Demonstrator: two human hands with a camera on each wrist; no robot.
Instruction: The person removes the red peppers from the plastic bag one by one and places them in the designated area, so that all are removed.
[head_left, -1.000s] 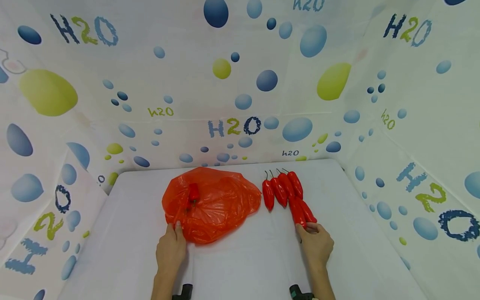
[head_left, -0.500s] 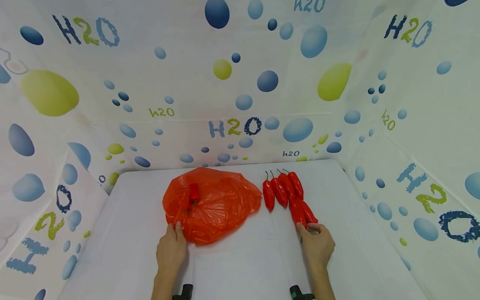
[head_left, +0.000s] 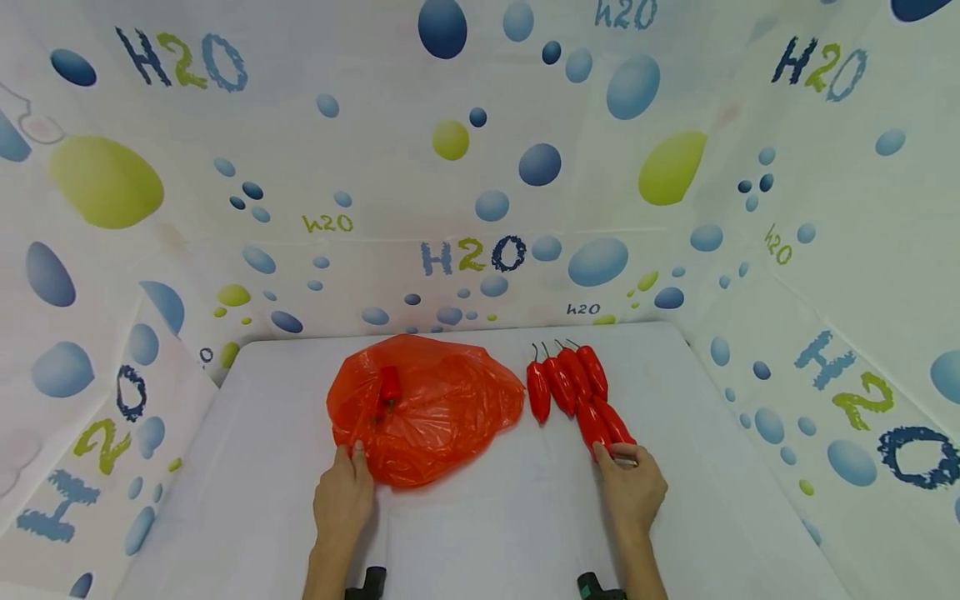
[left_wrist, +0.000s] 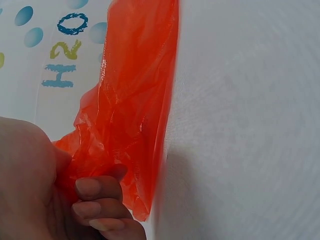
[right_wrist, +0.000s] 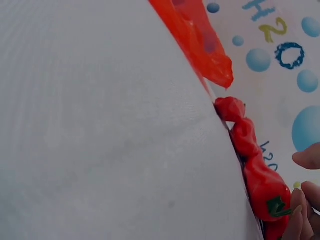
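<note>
My left hand [head_left: 343, 496] grips the near left edge of a red-orange plastic bag [head_left: 450, 417] lying on the white table. In the left wrist view, curled fingers [left_wrist: 97, 207] and the thumb hold a crumpled fold of it. One red pepper [head_left: 390, 383] with a green stem shows at the bag's left part. To the right, several glossy red peppers [head_left: 558, 383] lie side by side, stems pointing away. Nearer me are two more, a left one [head_left: 592, 423] and a right one [head_left: 613, 423]. My right hand [head_left: 633, 487] is at their near ends; its thumb stands apart from its fingers beside a green stem [right_wrist: 276, 206].
The white table [head_left: 487, 542] has its far edge against a wall covering [head_left: 360, 167] printed with bubbles and H2O lettering. Similar printed sheets flank the left and right sides. Black wrist devices show at the bottom of the head view.
My right hand's thumb and fingers have loosened slightly at the front peppers, and the left of those has shifted a little leftward. My left hand keeps its grip on the bag. The head view tilts slightly.
</note>
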